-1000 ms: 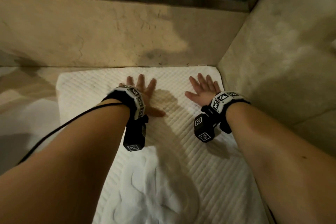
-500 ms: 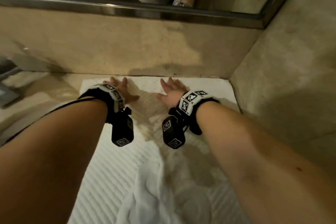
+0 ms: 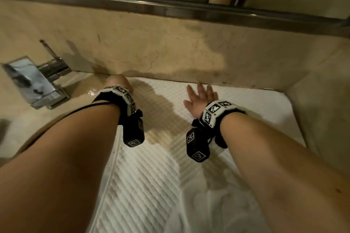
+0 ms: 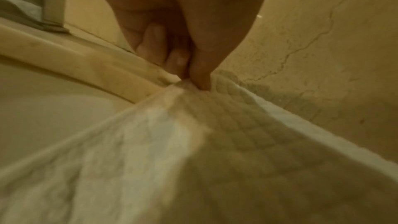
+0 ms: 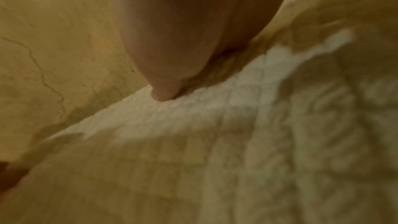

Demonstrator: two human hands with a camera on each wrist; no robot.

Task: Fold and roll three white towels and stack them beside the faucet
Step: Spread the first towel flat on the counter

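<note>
A white ribbed towel point(image 3: 151, 176) lies spread on the beige counter, its far edge against the backsplash. My left hand point(image 3: 117, 81) is at the towel's far left corner. The left wrist view shows its thumb and fingers point(image 4: 200, 67) pinching that corner of the towel point(image 4: 215, 142). Further right, my right hand point(image 3: 200, 96) rests flat on the towel near the far edge with fingers spread. Its thumb tip point(image 5: 161, 94) presses the towel point(image 5: 215, 142) in the right wrist view. The chrome faucet point(image 3: 37, 81) stands just left of my left hand.
A marble backsplash point(image 3: 170, 47) and a metal-framed mirror point(image 3: 170, 7) close the back. A side wall point(image 3: 322, 119) bounds the towel on the right. The sink rim point(image 4: 75, 64) curves along the towel's left edge. Rumpled terry cloth point(image 3: 217, 210) lies at the near end.
Both hands have slid left along the towel's far edge. The left hand has gone from lying flat to pinching the far left corner. The faucet has come into view.
</note>
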